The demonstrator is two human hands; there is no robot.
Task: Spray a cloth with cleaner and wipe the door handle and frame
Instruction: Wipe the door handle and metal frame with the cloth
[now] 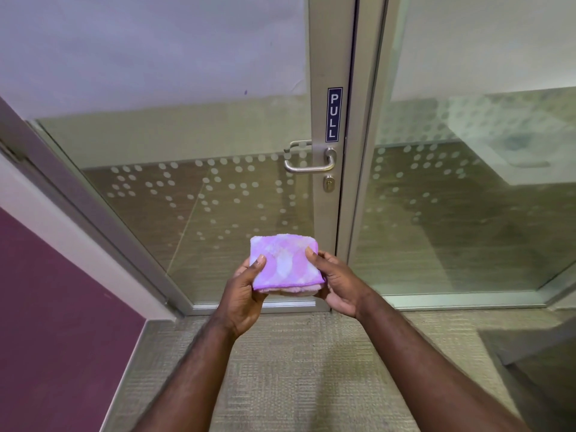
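Fingers: your left hand [241,294] and right hand [338,283] pinch the folded cloth [285,263] (thumbs on top).
Handle: door handle [308,165], centre frame, untouched.

Folded pink-and-white cloth [285,260] held flat below the door's silver lever handle [311,162].

I see even, soft indoor light, no hard shadows. Glass door [193,194] and right glass panel [467,198] show hazy reflections. Wide-angle bends the edges, left frame worst. Focus sharp throughout.
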